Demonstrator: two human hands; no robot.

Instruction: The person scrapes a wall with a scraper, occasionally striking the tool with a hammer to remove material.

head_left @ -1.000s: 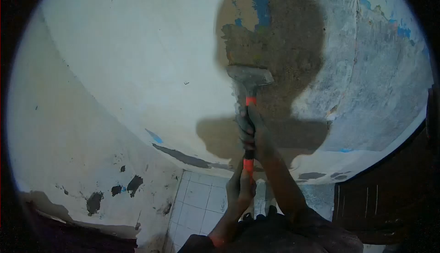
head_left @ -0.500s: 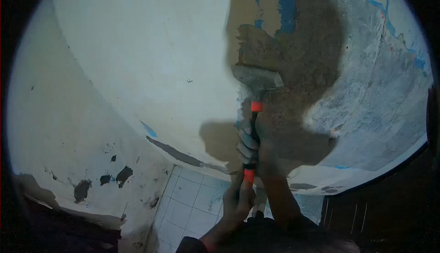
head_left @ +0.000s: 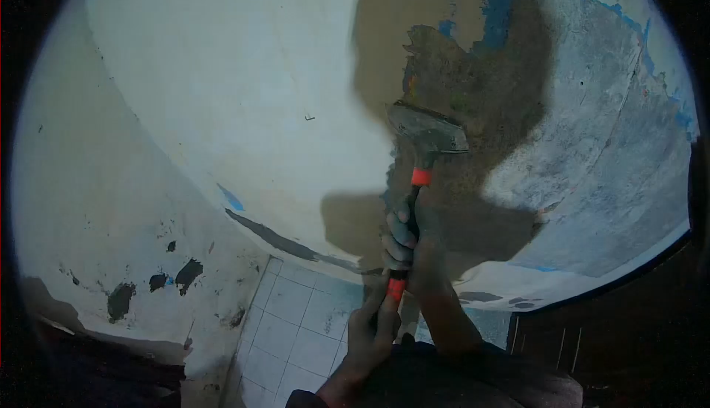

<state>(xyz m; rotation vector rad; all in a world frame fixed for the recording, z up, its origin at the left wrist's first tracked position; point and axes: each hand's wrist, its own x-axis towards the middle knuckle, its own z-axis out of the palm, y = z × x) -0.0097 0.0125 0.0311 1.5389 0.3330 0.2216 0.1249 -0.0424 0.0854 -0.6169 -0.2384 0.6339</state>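
A wall scraper with a broad grey metal head and a long black-and-red handle lies against the wall in the middle of the head view. Its head overlaps the ragged edge where cream paint meets the bare grey patch. My right hand wraps the upper handle, fingers curled around the black grip, with pale dust on them. Lower down, my left hand grips the red handle end. The exposed plaster patch spreads right of the scraper, with blue paint remnants above.
Cream-painted wall fills the left. A side wall with dark chipped spots stands at lower left, beside white floor tiles. A dark brown panel is at lower right. My shadow falls across the work area.
The scraper head has slid slightly down along the wall, both hands still on the handle. The camera view has shifted a little, and the handle leans more.
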